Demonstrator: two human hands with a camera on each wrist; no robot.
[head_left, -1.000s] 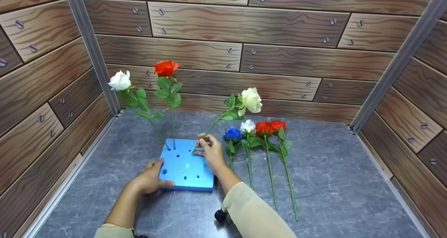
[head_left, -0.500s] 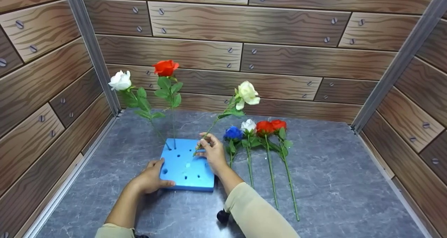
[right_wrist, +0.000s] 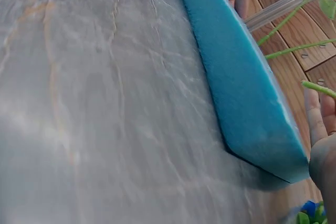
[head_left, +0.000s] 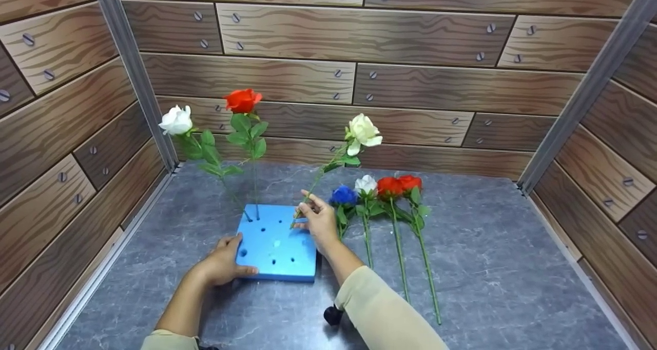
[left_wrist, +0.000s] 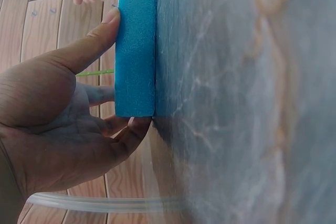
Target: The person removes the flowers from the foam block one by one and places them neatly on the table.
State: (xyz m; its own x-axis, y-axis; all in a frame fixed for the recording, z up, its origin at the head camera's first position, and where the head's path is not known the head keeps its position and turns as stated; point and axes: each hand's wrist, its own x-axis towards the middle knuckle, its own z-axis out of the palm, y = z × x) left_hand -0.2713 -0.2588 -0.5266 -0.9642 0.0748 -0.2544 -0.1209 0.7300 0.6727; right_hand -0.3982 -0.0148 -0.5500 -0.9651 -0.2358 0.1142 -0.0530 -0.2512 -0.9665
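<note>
A blue foam block with several holes lies flat on the table. My left hand grips its near left corner; the left wrist view has the thumb on the top edge and fingers curled at the side. My right hand pinches the lower stem of a cream rose, tilted up and away to the right. In the right wrist view the cut stem end shows free, above the block's top face. A white rose and a red rose stand in the block's far left holes.
Right of the block lie a blue rose, another white rose and two red roses, stems toward me. Wood-patterned walls enclose the grey marbled table. A small black object is beside my right sleeve.
My right hand has shifted slightly right with the cream rose, whose stem end moved right over the block; the bloom rose and turned a little. The left hand stays in place.
</note>
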